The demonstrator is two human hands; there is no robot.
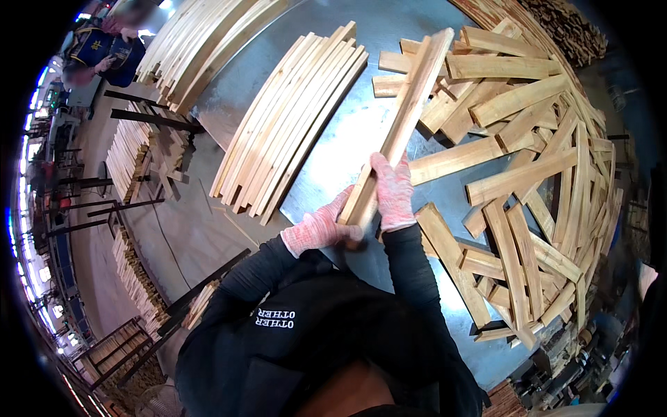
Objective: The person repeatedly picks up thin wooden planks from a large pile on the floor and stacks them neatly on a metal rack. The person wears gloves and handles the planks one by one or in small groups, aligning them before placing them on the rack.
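It's a head-worn fisheye, the left one of a side-by-side pair, pointing steeply down and a bit forward, so the wearer's black top fills the near edge. It sits pretty close: left hand and right hand land around mid-frame, with the bench running off to the far side. Super wide too, catching floor out left, and stuff bows toward the round, dark rim.

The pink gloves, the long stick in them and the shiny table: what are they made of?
Gloves: probably knitted yarn; they look dull, soft and speckled pink-and-white.
Long stick: bare wood, it seems, pale yellow-brown with no paint showing.
Table: maybe smooth metal, since its grey top gleams brightly.
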